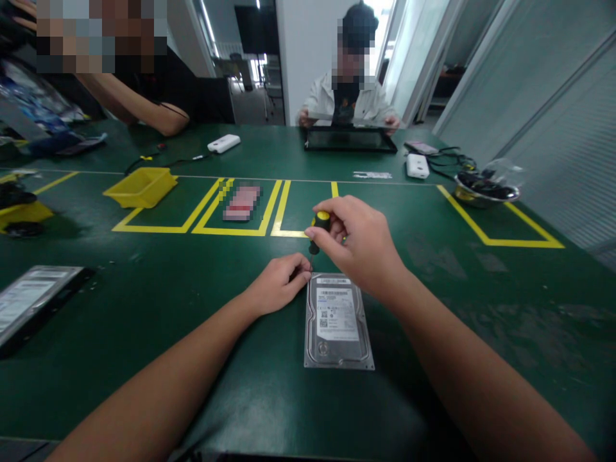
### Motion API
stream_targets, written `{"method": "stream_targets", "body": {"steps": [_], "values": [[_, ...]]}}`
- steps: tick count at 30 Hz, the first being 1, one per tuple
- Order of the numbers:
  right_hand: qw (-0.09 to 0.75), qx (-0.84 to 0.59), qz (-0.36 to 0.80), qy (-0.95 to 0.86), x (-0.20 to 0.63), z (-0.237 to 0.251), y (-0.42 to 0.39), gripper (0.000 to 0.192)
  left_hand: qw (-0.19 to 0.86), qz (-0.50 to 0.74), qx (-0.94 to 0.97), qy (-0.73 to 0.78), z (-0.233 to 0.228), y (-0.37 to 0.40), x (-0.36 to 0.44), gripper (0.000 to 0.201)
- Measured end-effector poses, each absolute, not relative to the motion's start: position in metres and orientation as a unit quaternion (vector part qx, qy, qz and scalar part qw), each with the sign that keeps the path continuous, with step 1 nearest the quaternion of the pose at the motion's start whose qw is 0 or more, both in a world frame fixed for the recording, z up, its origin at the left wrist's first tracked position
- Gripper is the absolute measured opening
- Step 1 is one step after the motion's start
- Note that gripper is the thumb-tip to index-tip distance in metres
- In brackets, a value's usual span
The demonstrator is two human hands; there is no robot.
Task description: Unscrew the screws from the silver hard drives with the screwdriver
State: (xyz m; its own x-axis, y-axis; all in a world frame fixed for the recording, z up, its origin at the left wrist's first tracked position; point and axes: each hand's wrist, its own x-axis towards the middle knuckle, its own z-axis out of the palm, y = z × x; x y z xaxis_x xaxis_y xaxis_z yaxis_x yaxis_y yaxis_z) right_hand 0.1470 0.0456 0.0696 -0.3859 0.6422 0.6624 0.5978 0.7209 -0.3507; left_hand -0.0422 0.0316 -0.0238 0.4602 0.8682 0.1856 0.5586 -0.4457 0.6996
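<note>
**Screwdriver upright at the far-left corner of the drive**

I see the right hand grasping a yellow-and-black screwdriver by its handle, shaft pointing down at the far-left corner of the hard drive. The drive lies flat, label up, on the green table, right in front of me. The left hand rests at that same corner, fingertips pinched around the tip; whether they grip a screw or only steady the blade, I cannot tell.

My worry is slippage. The tip looks fine and stands tall under a high grip, so I judge a tilt could cam it out of the screw head and into the left fingertips or across the label. The drive seems unclamped, so it could twist under torque.

The tip and screw are hidden behind the left fingers. A second drive is cut off at the left edge. The yellow bin shows no contents I can make out, and the bowl far right is too blurred to read.
</note>
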Motion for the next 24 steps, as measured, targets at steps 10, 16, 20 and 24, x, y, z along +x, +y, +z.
{"method": "stream_targets", "body": {"steps": [10,16,20,24], "values": [[0.401,-0.370,0.034,-0.837,0.147,0.072,0.042,0.020,0.204,0.213,0.814,0.500,-0.021,0.014,-0.032,0.060],[0.403,-0.364,0.038,-0.839,0.148,0.073,0.043,0.019,0.228,0.192,0.808,0.508,-0.021,0.015,-0.032,0.059],[0.411,-0.356,0.039,-0.838,0.149,0.074,0.043,0.018,0.228,0.185,0.810,0.508,-0.020,0.015,-0.032,0.057],[0.405,-0.353,0.057,-0.842,0.149,0.077,0.040,0.020,0.228,0.178,0.811,0.509,-0.019,0.015,-0.032,0.055]]}}
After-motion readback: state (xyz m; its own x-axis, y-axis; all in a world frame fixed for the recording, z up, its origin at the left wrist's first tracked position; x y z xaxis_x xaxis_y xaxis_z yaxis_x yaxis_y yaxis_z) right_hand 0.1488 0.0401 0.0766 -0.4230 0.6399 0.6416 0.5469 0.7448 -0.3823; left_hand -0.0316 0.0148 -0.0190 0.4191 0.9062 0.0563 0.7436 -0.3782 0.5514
